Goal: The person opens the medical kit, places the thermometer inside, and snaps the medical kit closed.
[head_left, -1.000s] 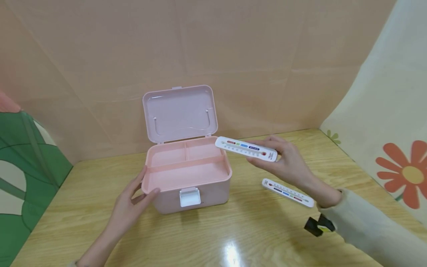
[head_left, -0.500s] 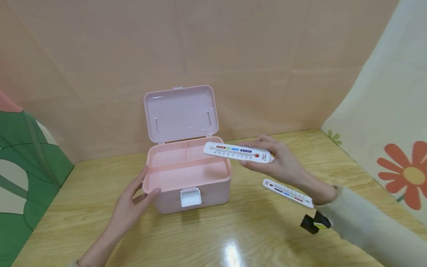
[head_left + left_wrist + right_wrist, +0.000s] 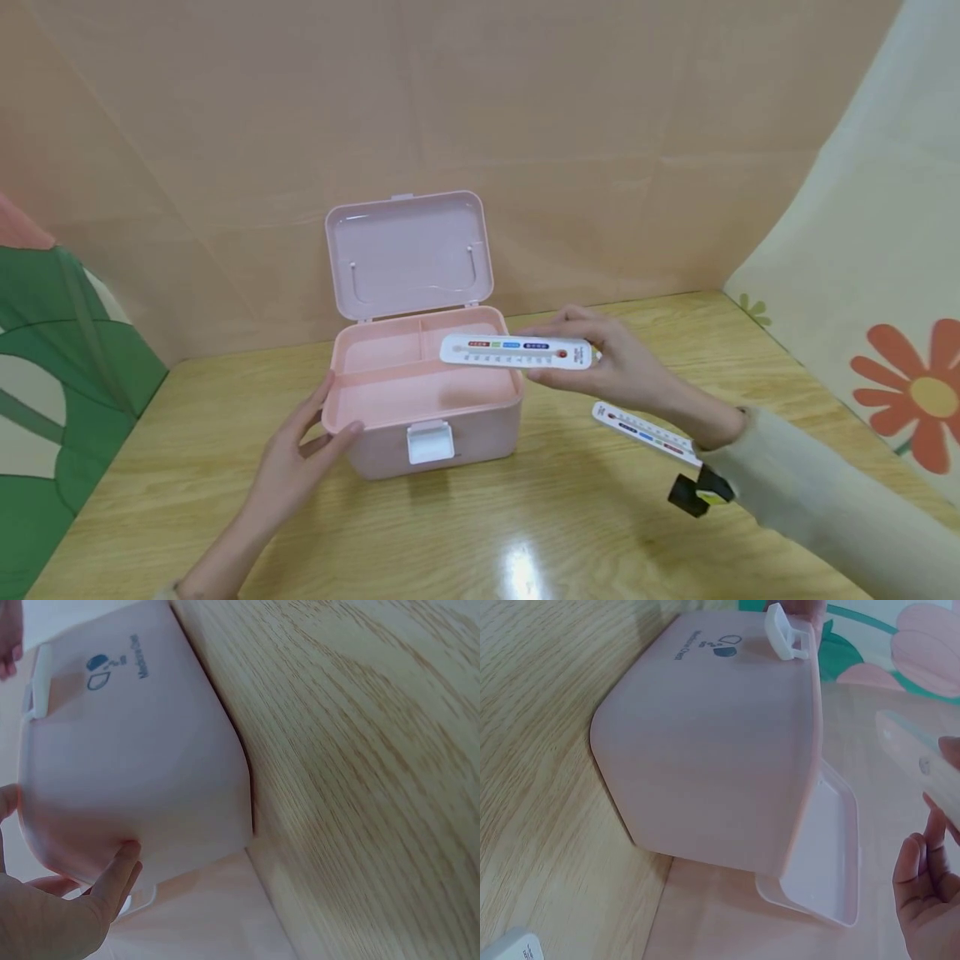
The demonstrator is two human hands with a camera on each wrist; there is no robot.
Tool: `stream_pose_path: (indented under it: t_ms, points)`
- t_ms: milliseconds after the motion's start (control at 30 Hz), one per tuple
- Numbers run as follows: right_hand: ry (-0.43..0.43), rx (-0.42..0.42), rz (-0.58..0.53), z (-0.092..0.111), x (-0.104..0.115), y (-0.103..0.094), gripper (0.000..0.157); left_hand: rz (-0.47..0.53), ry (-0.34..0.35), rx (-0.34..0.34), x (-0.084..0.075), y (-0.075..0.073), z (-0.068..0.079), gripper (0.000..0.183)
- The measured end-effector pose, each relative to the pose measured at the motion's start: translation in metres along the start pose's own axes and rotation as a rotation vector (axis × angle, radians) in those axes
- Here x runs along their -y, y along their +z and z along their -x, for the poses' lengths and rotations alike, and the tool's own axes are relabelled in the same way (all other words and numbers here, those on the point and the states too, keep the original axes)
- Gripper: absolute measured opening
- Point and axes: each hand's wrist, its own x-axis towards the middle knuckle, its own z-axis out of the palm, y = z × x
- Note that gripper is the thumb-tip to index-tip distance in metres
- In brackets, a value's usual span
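Note:
A pink medicine box (image 3: 435,450) stands on the wooden table with its lid (image 3: 408,254) raised and a divided tray (image 3: 420,392) showing inside. My left hand (image 3: 300,450) holds its near left corner, thumb on the front and fingers along the left side; the left wrist view shows fingertips (image 3: 124,859) against the wall. In my right hand (image 3: 600,350) is a white thermometer (image 3: 517,352) with coloured bands, pinched at one end. Its free end hangs over the right part of the tray. A second thermometer (image 3: 645,432) lies on the table below my right forearm, partly covered by it.
A white latch (image 3: 431,442) hangs on the front of the box. Behind rises a peach backdrop (image 3: 585,167), with a flowered cloth (image 3: 862,250) to the right. A black device (image 3: 699,490) is fixed at my right sleeve. The wooden table (image 3: 480,533) spreads in front.
My right hand has moved left with the thermometer, which turned nearly level and came over the tray. The left hand stays at the box corner.

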Motion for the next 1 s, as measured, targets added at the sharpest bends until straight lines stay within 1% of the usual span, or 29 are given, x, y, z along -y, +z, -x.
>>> stream_pose_path:
  t_ms: [200,467,633,800,1000]
  points:
    - [0.01,0.031,-0.007,-0.005,-0.001,0.004,0.04,-0.014,0.002,0.001,0.001,0.0,0.0,0.072]
    - [0.017,0.097,-0.031,-0.015,-0.001,0.01,0.043,-0.008,-0.021,0.015,0.001,-0.001,-0.001,0.073]
    - [-0.005,0.112,-0.018,-0.021,-0.001,0.015,0.043,-0.005,-0.009,0.015,0.002,-0.001,-0.002,0.073]
    - [-0.025,0.144,-0.03,-0.028,-0.001,0.021,0.042,0.003,0.001,0.016,0.003,-0.001,-0.001,0.073]
    - [-0.057,0.178,0.004,-0.037,-0.001,0.029,0.041,0.001,0.01,0.01,0.004,0.0,-0.001,0.073]
